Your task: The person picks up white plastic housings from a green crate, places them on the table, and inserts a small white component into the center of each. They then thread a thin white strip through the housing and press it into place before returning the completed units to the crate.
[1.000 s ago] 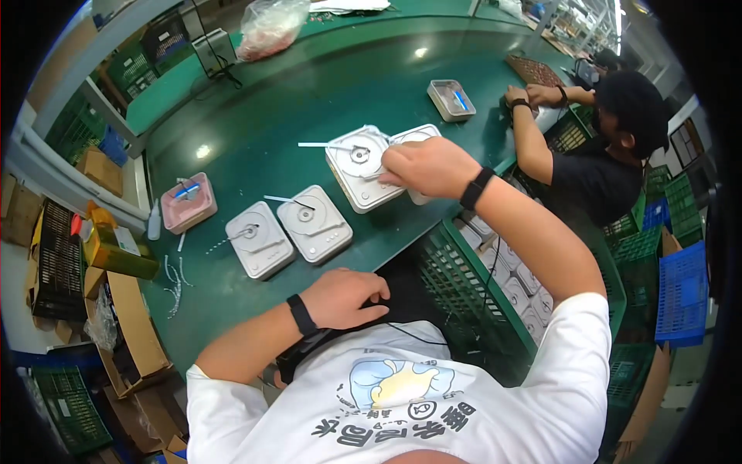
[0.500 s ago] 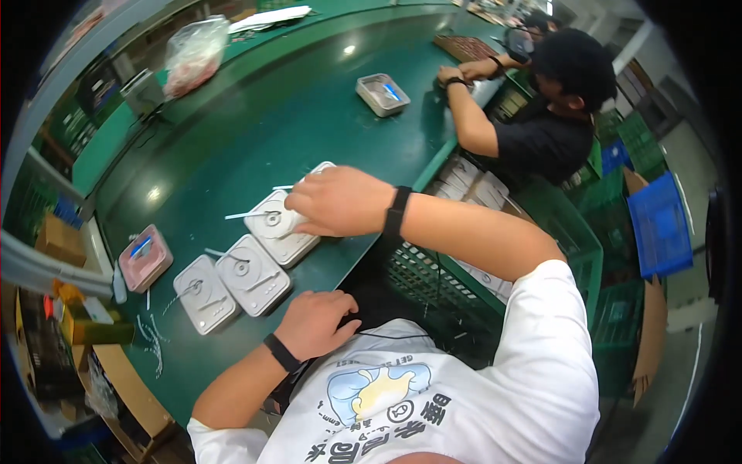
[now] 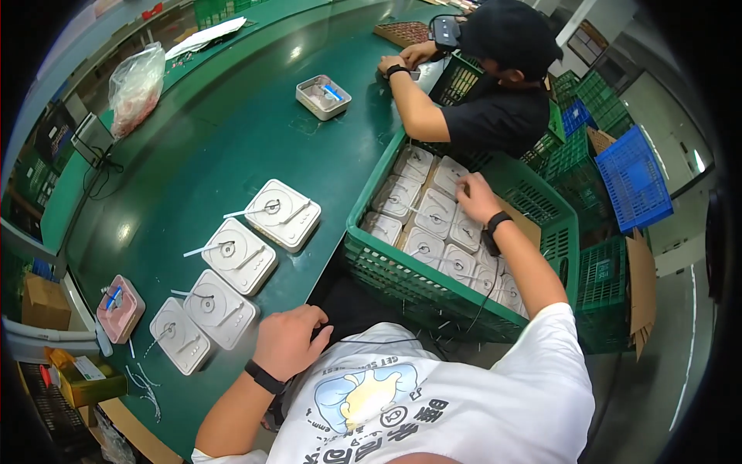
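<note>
My right hand [image 3: 478,201] reaches down into a green plastic crate [image 3: 433,301] at the right. Its bent fingers are on the edge of a white square device [image 3: 450,175] in the top layer; the fingertips are partly hidden. My left hand [image 3: 290,339] hovers by the table's front edge, its fingers loosely curled, thumb apart and nothing in it. Beyond it, a slanting row of similar white devices lies on the green table: one farthest [image 3: 283,215], then another [image 3: 230,255], a third [image 3: 220,309] and the nearest [image 3: 179,336]. Each has a round dial face and a thin white strip or cord.
A pink-filled tray [image 3: 121,309] sits at the table's left, near loose white strips [image 3: 143,390]. Farther off are another small tray [image 3: 323,97] and a plastic bag [image 3: 137,89]. A co-worker [image 3: 495,100] works at the far right, beyond the crate. A blue crate [image 3: 634,178] stands behind.
My right hand has left the devices on the table and swung right into the crate. My left hand stays near the table edge. The view has turned to the right.
</note>
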Available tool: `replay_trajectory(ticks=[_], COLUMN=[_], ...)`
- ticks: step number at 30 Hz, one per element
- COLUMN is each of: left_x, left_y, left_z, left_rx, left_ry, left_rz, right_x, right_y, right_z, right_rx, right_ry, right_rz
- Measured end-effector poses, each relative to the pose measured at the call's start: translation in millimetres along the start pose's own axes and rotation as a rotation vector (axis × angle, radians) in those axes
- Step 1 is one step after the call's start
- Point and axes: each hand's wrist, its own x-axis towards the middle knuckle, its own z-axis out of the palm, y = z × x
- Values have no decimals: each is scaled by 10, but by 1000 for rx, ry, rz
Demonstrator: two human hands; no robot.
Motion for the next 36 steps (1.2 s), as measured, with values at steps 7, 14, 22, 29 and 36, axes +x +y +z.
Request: replay_trajectory(ticks=[7,14,22,29,36], left_x=[35,39,33,10,65], left_y=[29,36,-9,18,28], left_z=[24,36,43,51,-2], left_rx=[26,64,67,39,-16], left_ry=[27,17,46,13,9], left_rz=[-27,-49,-38,-38,-49], right_x=[412,663,817,776,162], right_y=[-100,-379,-338,-184,-272], right_z=[320,518,538,114,-651], right_rx=[-189,-395,-321,-181,-41], right_ry=[-32,-205,-245,-190,-77], right_rz=[-120,-117,-84,-28,-140])
